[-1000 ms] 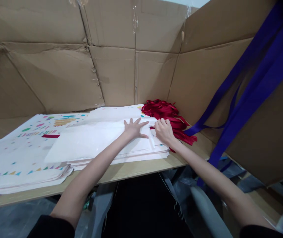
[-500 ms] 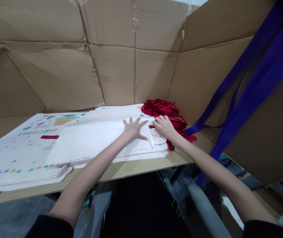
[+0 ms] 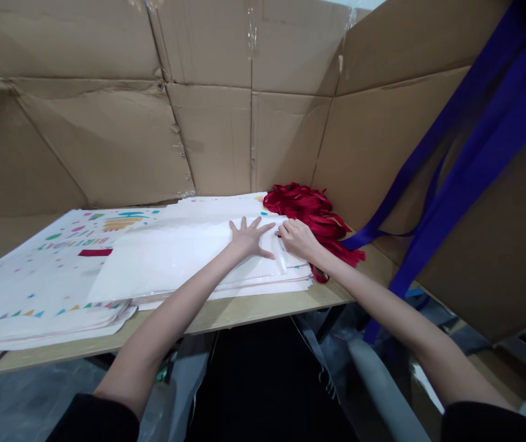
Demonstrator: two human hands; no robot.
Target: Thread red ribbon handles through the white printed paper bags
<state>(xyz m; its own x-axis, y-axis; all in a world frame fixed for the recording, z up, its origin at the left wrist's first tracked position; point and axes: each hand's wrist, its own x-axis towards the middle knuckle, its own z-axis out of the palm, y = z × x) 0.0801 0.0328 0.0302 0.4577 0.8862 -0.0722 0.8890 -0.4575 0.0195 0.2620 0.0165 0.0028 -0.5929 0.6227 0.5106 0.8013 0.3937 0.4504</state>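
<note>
Left hand (image 3: 245,239) is lying flat on a white sheet (image 3: 166,261), fingers and thumb splayed wide, gripping nothing. Right hand (image 3: 298,238) is holding its fingers bent at the sheet's right end, just beside the left; the tips are partly hidden, so whether they are pinching anything, cannot tell. A dark red scrap (image 3: 277,233) is showing by those fingertips, too small to make out.

White sheet is lying near the middle of the worktop (image 3: 230,314), its front edge shining. It is resting over a paper stack (image 3: 290,283) and overlapping a printed pile (image 3: 55,282) on the left. That pile is showing colored dots, lettering and little flags along the near edge. A red strip (image 3: 95,252) is lying on it, at the white sheet's left edge.

Red ribbons (image 3: 297,201) are sitting heaped just behind the right hand. Blue ribbons (image 3: 458,178) are hanging farther right. Cardboard walls (image 3: 216,138) are standing behind and to the right.
</note>
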